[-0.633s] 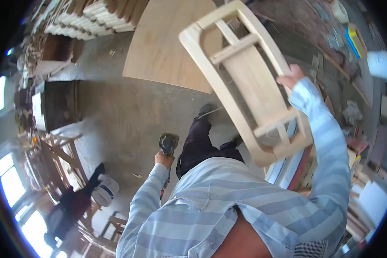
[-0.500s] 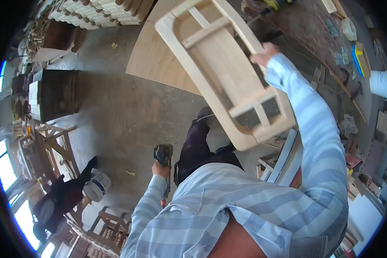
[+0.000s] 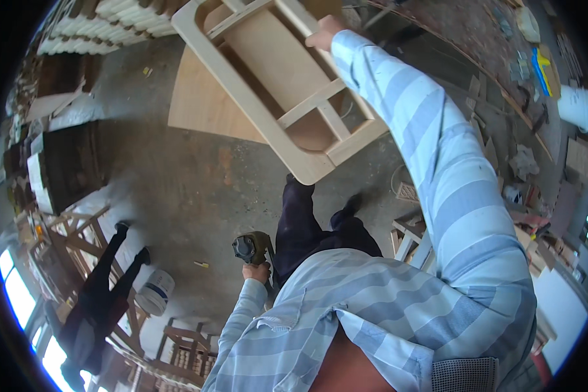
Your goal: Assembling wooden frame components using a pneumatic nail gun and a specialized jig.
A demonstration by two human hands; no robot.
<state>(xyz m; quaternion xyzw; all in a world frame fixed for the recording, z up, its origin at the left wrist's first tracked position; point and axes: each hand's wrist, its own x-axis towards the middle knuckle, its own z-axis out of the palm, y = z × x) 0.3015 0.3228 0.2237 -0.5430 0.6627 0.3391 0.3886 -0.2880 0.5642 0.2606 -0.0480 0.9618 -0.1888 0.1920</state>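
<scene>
Up at the far side, a pale wooden frame [image 3: 245, 99] with rounded corners and short crossbars hangs tilted in the air. My right hand [image 3: 325, 34] is closed around its right-hand rail, arm stretched forward. Low by my left leg, my left hand [image 3: 257, 272] grips an olive and black nail gun [image 3: 251, 246] by its handle, its round dark cap facing up. Under the raised frame, a large curved sheet of plywood [image 3: 206, 104] shows in part; the frame hides the rest of it.
Another person [image 3: 98, 300] stands at the left near a white bucket [image 3: 155, 293] and wooden stands. Stacked pale wooden parts [image 3: 104, 29] fill the far left. At the right are a second white bucket [image 3: 575, 108], a blue and yellow tool [image 3: 541, 70] and wood scraps.
The wooden frame has shifted up and to the left in view with my right hand. The nail gun has turned so its cap faces more to the left. The other person's legs have moved apart.
</scene>
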